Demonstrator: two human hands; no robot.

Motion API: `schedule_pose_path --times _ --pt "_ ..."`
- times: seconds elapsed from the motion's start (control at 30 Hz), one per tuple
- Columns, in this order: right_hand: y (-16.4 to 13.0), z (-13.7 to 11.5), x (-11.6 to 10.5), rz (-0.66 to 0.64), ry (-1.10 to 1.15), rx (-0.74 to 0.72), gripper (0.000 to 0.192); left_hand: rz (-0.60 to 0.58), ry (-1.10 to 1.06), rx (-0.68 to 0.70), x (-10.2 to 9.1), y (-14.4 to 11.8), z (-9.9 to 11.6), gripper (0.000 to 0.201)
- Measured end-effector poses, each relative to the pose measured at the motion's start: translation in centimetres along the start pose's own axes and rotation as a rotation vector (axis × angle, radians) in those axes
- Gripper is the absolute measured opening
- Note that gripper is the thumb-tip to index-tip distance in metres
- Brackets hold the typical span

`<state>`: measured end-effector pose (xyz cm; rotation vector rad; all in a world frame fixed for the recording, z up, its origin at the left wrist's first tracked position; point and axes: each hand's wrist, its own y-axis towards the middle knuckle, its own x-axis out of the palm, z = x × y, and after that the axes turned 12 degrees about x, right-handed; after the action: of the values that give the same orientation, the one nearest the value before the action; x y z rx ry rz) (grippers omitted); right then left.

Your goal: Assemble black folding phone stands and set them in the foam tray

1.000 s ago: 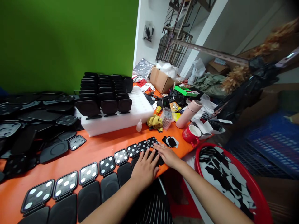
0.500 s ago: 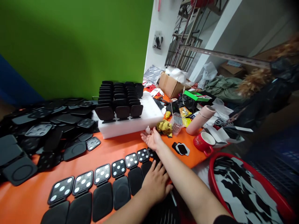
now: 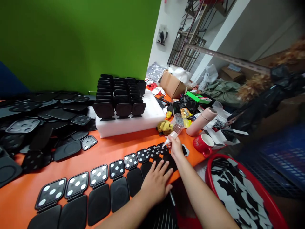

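Observation:
My right hand point(image 3: 175, 149) grips a small white squeeze bottle point(image 3: 171, 137), its nozzle pointing down-left at the last dotted black plate point(image 3: 162, 148) at the right end of a row. That row of black hinged cases point(image 3: 100, 187) with white dots runs along the near side of the orange table point(image 3: 114, 144). My left hand point(image 3: 156, 183) lies flat, fingers spread, on the black lower halves at the row's right end.
A heap of loose black cases point(image 3: 40, 127) fills the left. A white foam block point(image 3: 133, 122) holds upright black parts. A red mug point(image 3: 202, 143), pink tumbler point(image 3: 201, 121), yellow rag point(image 3: 165, 126) and clutter sit at the right; a red basin point(image 3: 240, 190) stands below the table edge.
My right hand reached out to the small white bottle by the foam block, picked it up and brought it back over the row's right end. My left hand stayed pressed on the cases.

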<state>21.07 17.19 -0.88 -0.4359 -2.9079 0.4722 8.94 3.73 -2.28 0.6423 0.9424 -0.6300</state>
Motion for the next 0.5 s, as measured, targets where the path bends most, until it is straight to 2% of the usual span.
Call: schedule_pose_path --times 0.27,0.5 --pt "0.8 1.9 -0.4 0.214 -0.121 -0.187 0.037 0.005 0.030 -0.003 0.0 0.0 0.1 0.054" --pt "1.0 2.5 -0.7 0.281 -0.200 -0.229 0.040 -0.010 0.036 -0.009 0.2 0.1 0.0 0.054"
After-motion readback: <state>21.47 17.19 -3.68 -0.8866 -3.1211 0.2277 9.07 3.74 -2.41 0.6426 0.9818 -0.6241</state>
